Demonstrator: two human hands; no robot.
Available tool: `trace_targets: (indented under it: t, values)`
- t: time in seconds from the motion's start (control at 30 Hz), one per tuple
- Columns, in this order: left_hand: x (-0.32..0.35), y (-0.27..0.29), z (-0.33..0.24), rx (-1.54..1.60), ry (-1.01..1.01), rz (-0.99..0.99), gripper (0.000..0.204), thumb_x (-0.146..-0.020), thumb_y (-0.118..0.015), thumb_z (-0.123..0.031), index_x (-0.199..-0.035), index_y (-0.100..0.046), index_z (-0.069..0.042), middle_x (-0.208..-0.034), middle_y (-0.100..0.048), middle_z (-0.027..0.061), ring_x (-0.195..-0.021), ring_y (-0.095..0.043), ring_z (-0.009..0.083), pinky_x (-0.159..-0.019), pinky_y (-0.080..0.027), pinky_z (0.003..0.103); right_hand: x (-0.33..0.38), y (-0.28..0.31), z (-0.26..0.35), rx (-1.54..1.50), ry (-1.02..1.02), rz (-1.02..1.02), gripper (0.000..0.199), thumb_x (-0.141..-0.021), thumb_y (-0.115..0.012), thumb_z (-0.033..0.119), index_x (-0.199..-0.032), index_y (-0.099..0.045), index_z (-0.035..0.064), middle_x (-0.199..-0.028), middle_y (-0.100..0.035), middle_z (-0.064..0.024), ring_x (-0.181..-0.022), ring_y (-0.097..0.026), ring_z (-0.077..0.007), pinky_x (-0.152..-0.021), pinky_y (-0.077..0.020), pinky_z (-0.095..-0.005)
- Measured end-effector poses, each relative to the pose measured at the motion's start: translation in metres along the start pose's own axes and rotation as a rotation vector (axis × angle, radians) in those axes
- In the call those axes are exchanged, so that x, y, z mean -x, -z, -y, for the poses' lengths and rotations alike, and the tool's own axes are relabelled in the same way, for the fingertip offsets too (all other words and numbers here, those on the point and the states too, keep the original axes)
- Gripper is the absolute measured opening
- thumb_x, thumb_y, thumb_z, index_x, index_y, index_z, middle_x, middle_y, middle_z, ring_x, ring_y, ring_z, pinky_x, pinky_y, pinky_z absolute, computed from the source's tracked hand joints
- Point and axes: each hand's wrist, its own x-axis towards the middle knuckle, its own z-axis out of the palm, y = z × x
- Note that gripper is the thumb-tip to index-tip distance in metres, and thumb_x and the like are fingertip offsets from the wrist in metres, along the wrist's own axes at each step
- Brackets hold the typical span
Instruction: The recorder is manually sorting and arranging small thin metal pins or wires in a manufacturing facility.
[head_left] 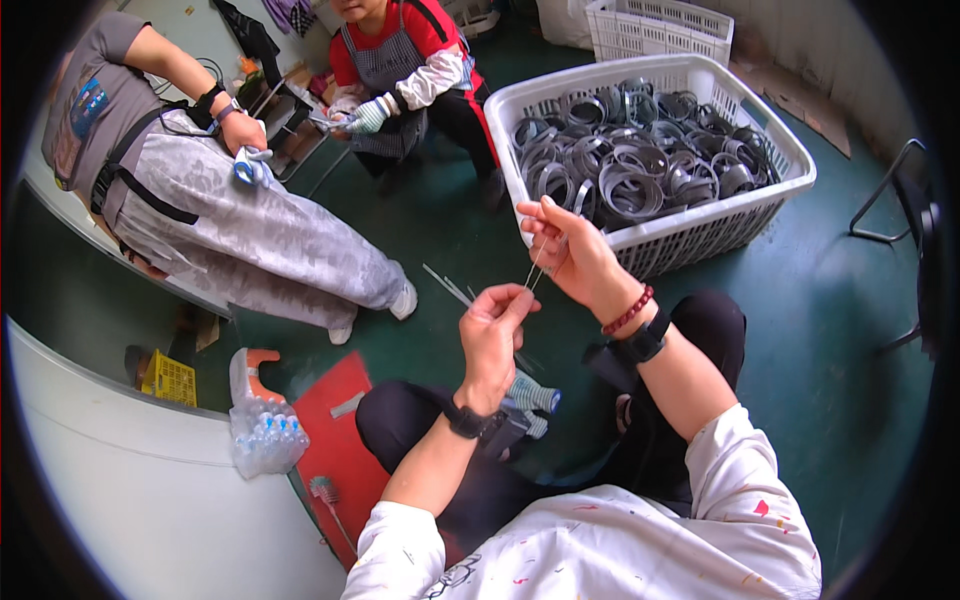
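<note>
My left hand (495,335) is closed in a pinch on a bundle of thin pale strands (447,285), whose ends stick out past the hand to the left. A thin looped strand (537,268) runs from its fingertips up to my right hand (572,255). The right thumb and fingers bend around that strand's upper end, with the index finger partly stretched out. Whether the strands are wire or plastic ties, I cannot make out. Below the hands, between my knees, lies a striped knitted glove (533,393), partly hidden by my left wrist.
A large white crate (650,240) full of dark grey rings (632,180) stands ahead right, with another white crate (660,30) behind. One person (230,200) stands left; another (405,80) sits ahead in gloves. Left are a red board (335,410) and bagged bottles (268,438); right, a chair (905,200).
</note>
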Motion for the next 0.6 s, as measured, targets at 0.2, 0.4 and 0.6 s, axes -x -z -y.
trace_targets:
  t: [0.2,0.4,0.6]
  values:
    - [-0.006,0.008,0.007,0.037,0.091,-0.053,0.017,-0.095,-0.071,-0.010,-0.107,-0.068,0.001,-0.089,-0.073,0.0090,-0.047,-0.034,-0.0009,-0.044,-0.024,0.019,-0.008,-0.007,-0.018,0.011,0.031,0.048,0.043,-0.109,-0.046,0.035,-0.111,-0.066,-0.0027,-0.087,-0.062,-0.0033,-0.060,-0.042,-0.0059,-0.054,-0.0358,-0.0222]
    - [-0.005,0.012,0.017,0.050,0.174,0.060,0.020,-0.095,-0.072,-0.014,-0.107,-0.069,0.001,-0.086,-0.072,0.0069,-0.047,-0.036,0.0004,-0.043,-0.026,0.020,-0.022,0.000,-0.022,0.078,0.078,-0.004,0.045,-0.111,-0.041,0.034,-0.116,-0.064,-0.0043,-0.092,-0.064,-0.0055,-0.068,-0.049,-0.0089,-0.061,-0.0429,-0.0244]
    - [-0.007,0.023,0.008,0.053,0.095,-0.083,0.016,-0.100,-0.065,-0.014,-0.110,-0.067,-0.001,-0.090,-0.070,0.0063,-0.047,-0.032,-0.0011,-0.043,-0.023,0.019,-0.023,0.003,-0.010,0.125,0.093,-0.031,0.046,-0.111,-0.039,0.034,-0.120,-0.062,-0.0045,-0.109,-0.068,-0.0128,-0.097,-0.066,-0.0186,-0.090,-0.0552,-0.0325]
